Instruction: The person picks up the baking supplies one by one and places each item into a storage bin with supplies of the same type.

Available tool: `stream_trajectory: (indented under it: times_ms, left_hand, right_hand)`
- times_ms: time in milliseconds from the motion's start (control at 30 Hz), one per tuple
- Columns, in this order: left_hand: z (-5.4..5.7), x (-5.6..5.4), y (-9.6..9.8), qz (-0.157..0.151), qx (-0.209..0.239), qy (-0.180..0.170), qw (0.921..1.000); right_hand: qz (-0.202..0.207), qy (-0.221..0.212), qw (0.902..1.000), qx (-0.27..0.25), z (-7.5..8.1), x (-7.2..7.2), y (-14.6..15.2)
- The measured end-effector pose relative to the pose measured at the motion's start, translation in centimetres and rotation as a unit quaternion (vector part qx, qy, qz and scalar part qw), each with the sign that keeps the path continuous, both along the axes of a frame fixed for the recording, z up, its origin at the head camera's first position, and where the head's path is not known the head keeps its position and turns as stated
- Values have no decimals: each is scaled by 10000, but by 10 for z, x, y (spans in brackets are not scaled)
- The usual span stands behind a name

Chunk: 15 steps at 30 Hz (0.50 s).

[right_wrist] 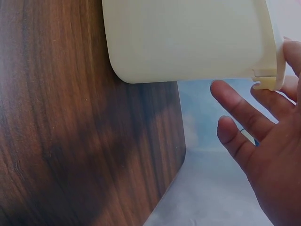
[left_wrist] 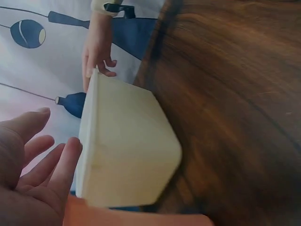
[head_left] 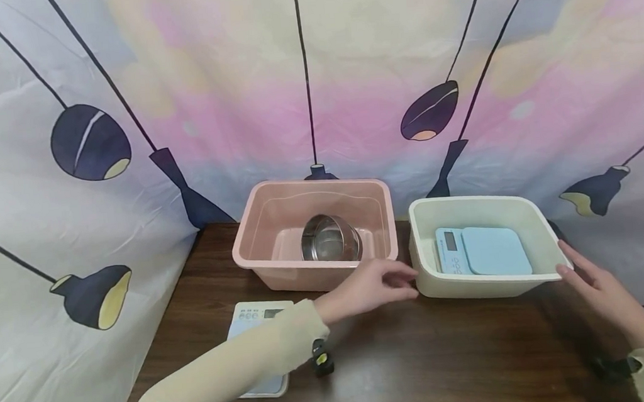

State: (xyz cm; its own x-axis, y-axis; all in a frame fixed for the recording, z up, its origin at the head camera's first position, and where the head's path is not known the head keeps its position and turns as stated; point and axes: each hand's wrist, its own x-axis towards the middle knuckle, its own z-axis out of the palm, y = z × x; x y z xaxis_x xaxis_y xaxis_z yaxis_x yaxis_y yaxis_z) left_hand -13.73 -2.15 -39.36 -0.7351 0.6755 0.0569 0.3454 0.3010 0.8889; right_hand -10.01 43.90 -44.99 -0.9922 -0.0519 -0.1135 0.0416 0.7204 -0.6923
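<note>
White bin point(head_left: 476, 288), right of centre, held the blue scale point(head_left: 496, 250); pink bin point(head_left: 294, 280), mid-frame, held the metal bowl point(head_left: 331, 241). Both loaded; pale scale point(head_left: 248, 317), lower left of centre, lay outside. Right hand point(head_left: 604, 286) pinched the white bin's right rim; left hand point(head_left: 370, 289), fingers loosely bent, held nothing, contact unclear. Bin handling looked unfinished: release not yet done.

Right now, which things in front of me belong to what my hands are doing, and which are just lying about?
Likely in hand:
cream plastic bin, right hand holding its rim, left hand near its opposite end
pale-blue digital scale inside it

Apparently lying about:
pink plastic bin
round silvery metal container inside that
partly hidden white-and-pale-blue digital scale
</note>
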Motion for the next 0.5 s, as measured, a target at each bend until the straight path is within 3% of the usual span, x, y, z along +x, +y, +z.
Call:
stream_trajectory:
  times_ms: [267,500]
  left_hand:
    - [-28,21,-47,449,50,325,9984]
    - [-50,30,-83,675,-458,793,9935]
  right_hand:
    - [67,260,9996,36,-1,-3,1]
    - [41,123,9999,-11,-4,0,2]
